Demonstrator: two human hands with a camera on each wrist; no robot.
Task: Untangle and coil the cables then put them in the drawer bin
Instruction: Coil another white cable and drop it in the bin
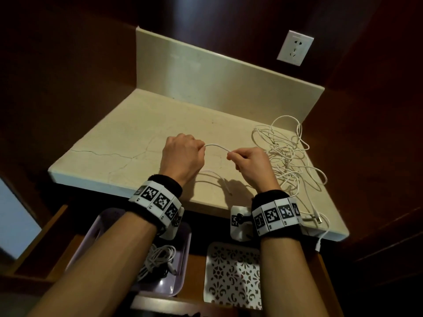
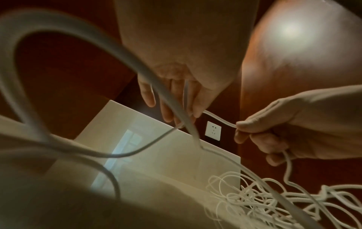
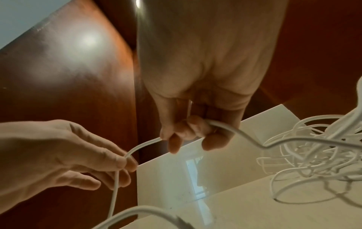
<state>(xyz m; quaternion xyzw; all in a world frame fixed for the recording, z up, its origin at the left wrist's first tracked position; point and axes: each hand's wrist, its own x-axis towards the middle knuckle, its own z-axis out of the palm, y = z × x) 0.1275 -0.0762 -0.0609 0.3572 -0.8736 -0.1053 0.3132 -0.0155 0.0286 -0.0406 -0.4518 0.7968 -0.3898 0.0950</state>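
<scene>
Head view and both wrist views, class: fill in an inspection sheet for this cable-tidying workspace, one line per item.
Surface: beige stone countertop with hairline cracks, upstand at the back.
Job's things: one white cable stretched between both hands; purple drawer bin below the counter edge already holds a cable bundle.
Clutter: patterned white tray beside the bin.
Grips: left hand and right hand each pinch the cable.
Cables: tangled white pile at counter's right; a connector end hangs over the front edge.
Surroundings: dark wood panels; white wall socket.
</scene>
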